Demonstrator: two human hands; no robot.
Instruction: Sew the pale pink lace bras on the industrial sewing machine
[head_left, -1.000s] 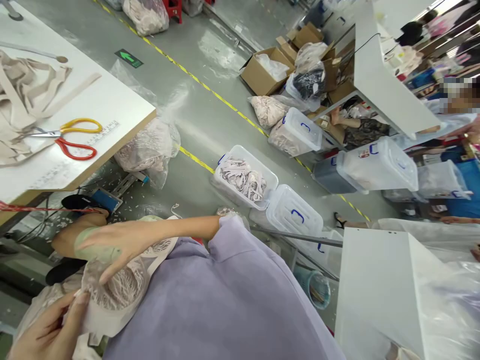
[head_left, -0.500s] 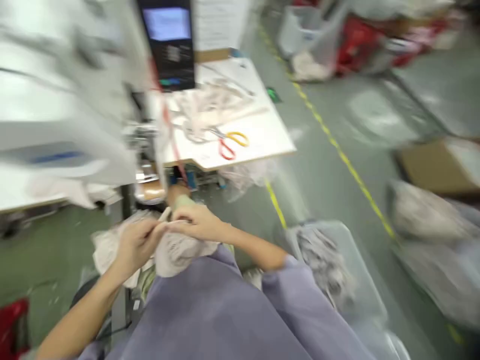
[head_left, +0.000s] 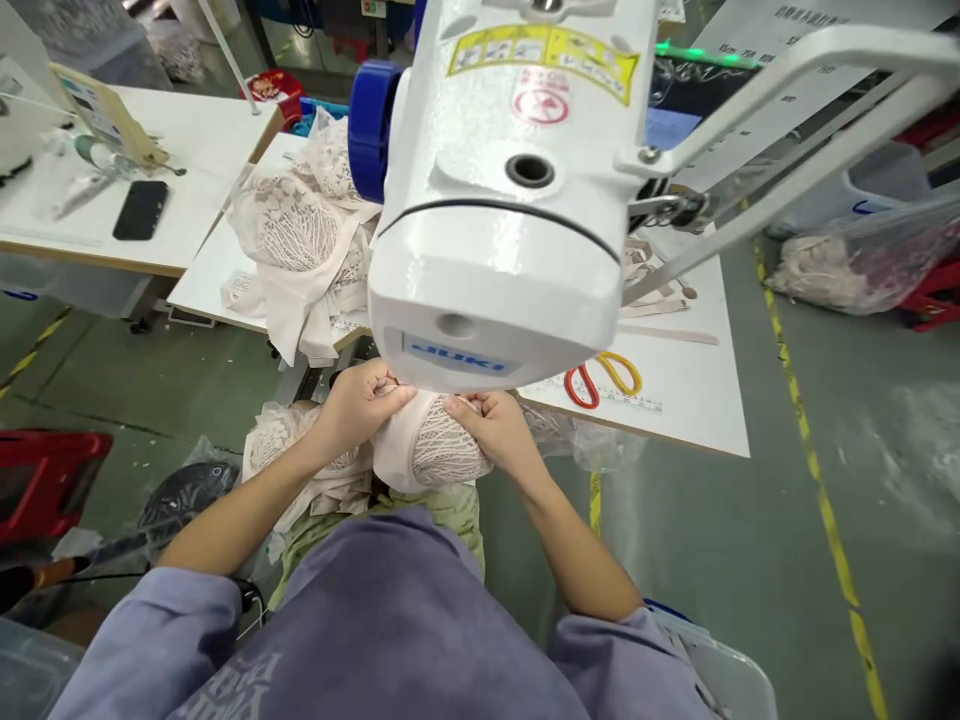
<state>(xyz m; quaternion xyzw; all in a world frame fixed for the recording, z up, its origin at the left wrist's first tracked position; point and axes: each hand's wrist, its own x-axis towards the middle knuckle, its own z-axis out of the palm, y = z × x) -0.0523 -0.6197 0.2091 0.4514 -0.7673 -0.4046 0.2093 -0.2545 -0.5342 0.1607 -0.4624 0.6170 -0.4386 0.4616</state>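
Note:
Just below the head of a white sewing machine, a pale pink lace bra cup piece is stretched between my hands. My left hand pinches its upper left edge between thumb and fingers. On the other side, my right hand grips the lace edge, thumb on top. The needle area is hidden behind the machine head. More pale lace pieces lie on my lap, beside my left forearm. To the left of the machine, a heap of lace pieces rests on the table.
Scissors with red and yellow handles lie on the white table at right. A black phone is on the neighbouring table. A red stool stands at left, and a clear plastic bin at lower right.
My view has swung, bringing the machine head to the centre. My hands, close together before, are now apart at the machine with the lace piece held between them.

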